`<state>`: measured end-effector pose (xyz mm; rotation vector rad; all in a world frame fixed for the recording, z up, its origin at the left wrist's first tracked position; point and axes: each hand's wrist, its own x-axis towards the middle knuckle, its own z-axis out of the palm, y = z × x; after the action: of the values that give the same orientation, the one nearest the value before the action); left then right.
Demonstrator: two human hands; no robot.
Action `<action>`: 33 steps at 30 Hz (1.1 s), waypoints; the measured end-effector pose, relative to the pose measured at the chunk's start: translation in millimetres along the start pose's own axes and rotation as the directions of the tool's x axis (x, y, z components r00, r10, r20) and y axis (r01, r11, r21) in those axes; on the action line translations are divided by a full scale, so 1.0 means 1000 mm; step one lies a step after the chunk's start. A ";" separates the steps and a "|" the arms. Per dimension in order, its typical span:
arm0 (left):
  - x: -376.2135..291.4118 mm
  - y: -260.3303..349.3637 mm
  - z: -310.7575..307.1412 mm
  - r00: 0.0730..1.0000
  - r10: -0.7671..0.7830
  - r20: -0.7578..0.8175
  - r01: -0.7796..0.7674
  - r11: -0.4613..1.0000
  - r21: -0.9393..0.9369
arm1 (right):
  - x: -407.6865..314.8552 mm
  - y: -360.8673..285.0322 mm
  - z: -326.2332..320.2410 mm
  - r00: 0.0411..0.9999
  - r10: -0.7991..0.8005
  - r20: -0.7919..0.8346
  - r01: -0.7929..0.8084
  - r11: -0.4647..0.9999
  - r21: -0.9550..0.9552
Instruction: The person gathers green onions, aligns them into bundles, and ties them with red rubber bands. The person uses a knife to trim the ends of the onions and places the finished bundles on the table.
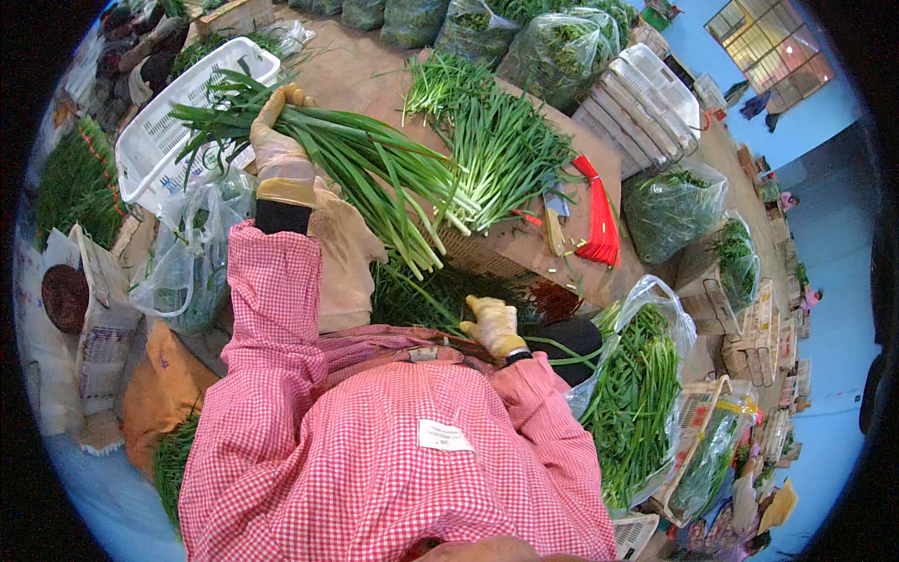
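Observation:
My left hand (281, 137), in a yellowish glove, is raised at the upper left. It is closed around a bunch of long green leafy stalks (379, 151), whose pale ends point right and down. My right hand (495, 327), also gloved, is near my waist with its fingers partly curled. Thin green leaves lie beside it; whether it grips one is unclear. Beyond, a pile of similar stalks (491, 151) covers part of a brown board. A knife with a wooden handle (555, 228) and a bundle of red ties (598, 218) lie right of the pile.
A white plastic basket (151, 137) stands at the upper left. An open plastic bag of greens (635, 400) is at my right, another clear bag (200, 246) at my left. Stacked white crates (635, 105) and filled bags (562, 53) stand beyond the board. Other people are at the picture's rim.

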<state>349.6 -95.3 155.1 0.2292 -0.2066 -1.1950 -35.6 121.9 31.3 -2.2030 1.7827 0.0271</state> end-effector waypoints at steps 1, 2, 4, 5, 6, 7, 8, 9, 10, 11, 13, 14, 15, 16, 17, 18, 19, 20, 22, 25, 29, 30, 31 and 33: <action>0.000 0.001 -0.003 1.000 -0.003 0.002 0.003 1.000 0.008 | -0.006 0.003 -0.003 0.997 0.045 -0.069 -0.041 0.998 0.056; 0.001 0.001 -0.006 1.000 -0.003 0.004 0.003 1.000 0.018 | -0.007 0.003 -0.011 0.991 0.037 -0.132 0.006 0.950 0.311; 0.002 0.001 -0.011 1.000 0.005 -0.020 -0.005 1.000 0.023 | -0.005 -0.011 -0.027 0.992 -0.007 -0.124 0.111 0.494 0.862; 0.003 0.000 -0.013 1.000 -0.004 -0.011 0.005 0.999 0.035 | -0.002 -0.023 -0.037 0.984 -0.069 -0.164 0.175 0.216 0.961; 0.003 0.001 -0.016 1.000 -0.014 -0.001 0.014 0.999 0.046 | 0.000 -0.036 -0.046 0.992 -0.083 -0.096 0.110 0.184 0.977; 0.004 0.002 -0.017 1.000 -0.020 -0.020 0.021 0.998 0.055 | 0.002 -0.050 -0.055 0.976 -0.159 -0.146 0.166 0.125 0.978; 0.004 0.003 -0.020 1.000 -0.022 0.009 0.022 0.999 0.039 | 0.008 -0.067 -0.059 0.981 -0.131 -0.141 0.148 0.046 0.988; 0.004 0.004 -0.022 1.000 -0.025 0.008 0.024 0.999 0.031 | 0.011 -0.080 -0.064 0.986 -0.107 -0.127 0.130 0.023 0.991; 0.004 0.006 -0.024 1.000 -0.014 -0.004 0.014 1.000 0.027 | 0.014 -0.091 -0.068 0.986 -0.093 -0.140 0.140 -0.010 0.990; 0.005 0.008 -0.025 1.000 0.000 -0.016 0.000 1.000 0.022 | 0.017 -0.100 -0.069 0.975 -0.122 -0.188 0.181 -0.068 0.981; 0.003 0.010 -0.027 1.000 -0.004 -0.013 0.004 0.999 0.046 | 0.025 -0.111 -0.070 0.990 0.014 -0.142 0.142 0.001 0.990; 0.003 0.011 -0.028 1.000 -0.013 0.000 0.013 0.999 0.038 | 0.027 -0.113 -0.069 0.994 0.020 -0.103 0.102 0.044 0.994; 0.003 0.012 -0.028 1.000 -0.021 -0.015 0.022 0.999 0.030 | 0.029 -0.113 -0.067 0.997 0.057 -0.049 0.044 0.082 0.996; 0.002 0.012 -0.029 1.000 -0.020 0.009 0.020 0.999 0.034 | 0.030 -0.113 -0.064 0.993 0.069 -0.095 0.089 0.078 0.993; 0.002 0.011 -0.029 1.000 -0.018 0.003 0.018 0.999 0.040 | 0.030 -0.112 -0.062 0.986 0.111 -0.123 0.116 0.070 0.991; 0.000 0.010 -0.029 1.000 -0.018 -0.003 0.018 0.999 0.045 | 0.030 -0.110 -0.059 0.976 0.155 -0.151 0.143 0.063 0.988; -0.002 0.008 -0.029 1.000 -0.026 0.012 0.025 0.998 0.058 | 0.029 -0.109 -0.057 0.967 0.169 -0.190 0.185 0.047 0.982; -0.004 0.006 -0.029 0.999 -0.033 0.027 0.031 0.997 0.070 | 0.028 -0.108 -0.055 0.953 0.214 -0.214 0.201 0.083 0.976; -0.008 0.002 -0.027 0.999 -0.031 0.028 0.029 0.997 0.072 | 0.027 -0.107 -0.052 0.923 0.233 -0.306 0.284 0.123 0.951; -0.015 -0.003 -0.022 1.000 -0.018 0.016 0.017 0.999 0.049 | 0.026 -0.106 -0.051 0.872 0.243 -0.426 0.344 0.315 0.884; -0.022 -0.002 -0.014 0.999 -0.026 0.048 0.023 0.997 0.072 | 0.027 -0.103 -0.051 0.864 0.253 -0.435 0.397 0.188 0.898; -0.024 -0.002 -0.013 0.997 -0.033 0.066 0.028 0.997 0.077 | 0.026 -0.103 -0.050 0.896 0.270 -0.354 0.346 0.078 0.935; -0.025 -0.001 -0.011 0.997 -0.037 0.068 0.031 0.996 0.084 | 0.025 -0.102 -0.049 0.904 0.274 -0.328 0.328 0.048 0.944; -0.029 -0.001 -0.009 0.994 -0.038 0.103 0.027 0.994 0.107 | 0.022 -0.100 -0.044 0.913 0.265 -0.309 0.326 -0.020 0.945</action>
<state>340.9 -67.8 144.6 0.2628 -0.3599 -1.2306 57.9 108.1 91.0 -1.0073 1.0458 -1.4367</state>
